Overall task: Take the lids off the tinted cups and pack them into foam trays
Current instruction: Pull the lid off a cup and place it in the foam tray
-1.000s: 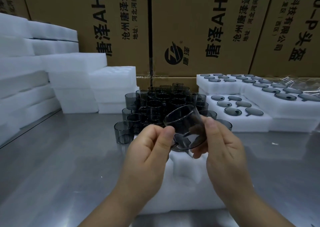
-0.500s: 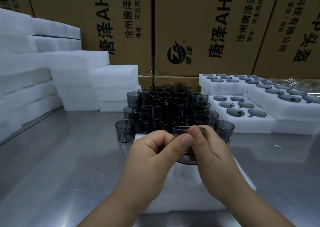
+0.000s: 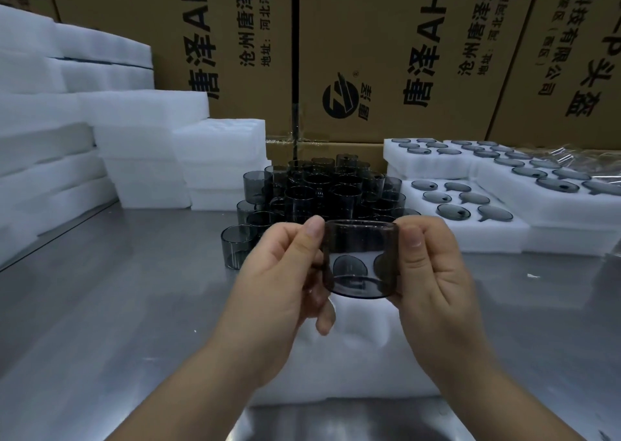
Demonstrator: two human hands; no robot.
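Two hands, left hand [image 3: 285, 272] and right hand [image 3: 433, 269], clamp their grip on one tinted cup [image 3: 361, 259] at frame centre above the foam tray [image 3: 353, 356]; steady pinching should free its lid cleanly.

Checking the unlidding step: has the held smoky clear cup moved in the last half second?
Yes. The smoky clear cup rose, now overlapping the standing cup cluster behind it.
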